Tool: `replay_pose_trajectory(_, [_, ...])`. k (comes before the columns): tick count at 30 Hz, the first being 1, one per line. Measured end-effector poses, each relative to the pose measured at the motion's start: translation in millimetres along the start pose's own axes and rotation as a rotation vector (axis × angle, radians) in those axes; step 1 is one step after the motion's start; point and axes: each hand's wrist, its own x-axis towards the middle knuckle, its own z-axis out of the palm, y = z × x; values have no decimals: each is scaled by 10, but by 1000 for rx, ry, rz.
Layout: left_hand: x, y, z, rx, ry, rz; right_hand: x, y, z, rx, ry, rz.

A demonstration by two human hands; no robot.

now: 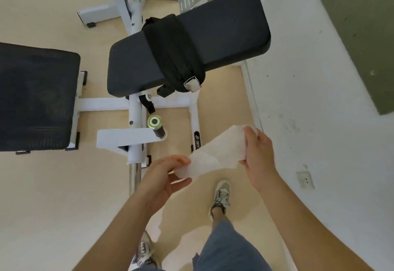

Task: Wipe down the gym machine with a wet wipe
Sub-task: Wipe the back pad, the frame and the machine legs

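– Fingers first: what are they on?
– Both sets are clamped on the wet wipe (pixel 217 153). The left hand (pixel 162 177) pinches one end between its fingers (pixel 179 160) and thumb. The right hand (pixel 259 153) grips the other end with the thumb on top; its other fingers are hidden behind the sheet.

– Which way does the wipe run?
– Its long axis is diagonal, from the left fingers up and away to the right fingers. It is white, crumpled and partly spread, held in the air between the two hands, over the floor (pixel 42 185) and apart from the machine.

– What lies beyond the fingers?
– Just past the left fingers is the white frame (pixel 136 104) of the gym machine. A short black handle (pixel 156 126) with a green-ringed end cap stands out of a white plate there. Farther out, beyond both hands, sits the long black pad (pixel 230 27), with a black strap (pixel 172 53) wrapped across it and a metal buckle (pixel 192 84) at its near edge. The handle and the frame's crossbar lie between the left fingers and that pad. A second black pad (pixel 36 95) sits well off to the left.

– And on the right side?
– A white wall (pixel 319 121), with a socket (pixel 306 180) low down near the right wrist and a green panel (pixel 362 36) farther along.

– How are the hands posed?
– Both bare forearms reach forward from the bottom of the view. The left palm faces the wipe; the right hand shows its back to the camera. Below them are denim shorts (pixel 223 249) and a shoe (pixel 221 196) on the floor.
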Motion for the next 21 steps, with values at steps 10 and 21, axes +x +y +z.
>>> replay_pose_trajectory(10, [1336, -255, 600, -26, 304, 113, 1661, 533, -224, -410, -70, -164])
replay_pose_trajectory(21, [3574, -1234, -47, 22, 611, 204, 3528, 1928, 59, -958, -470, -164])
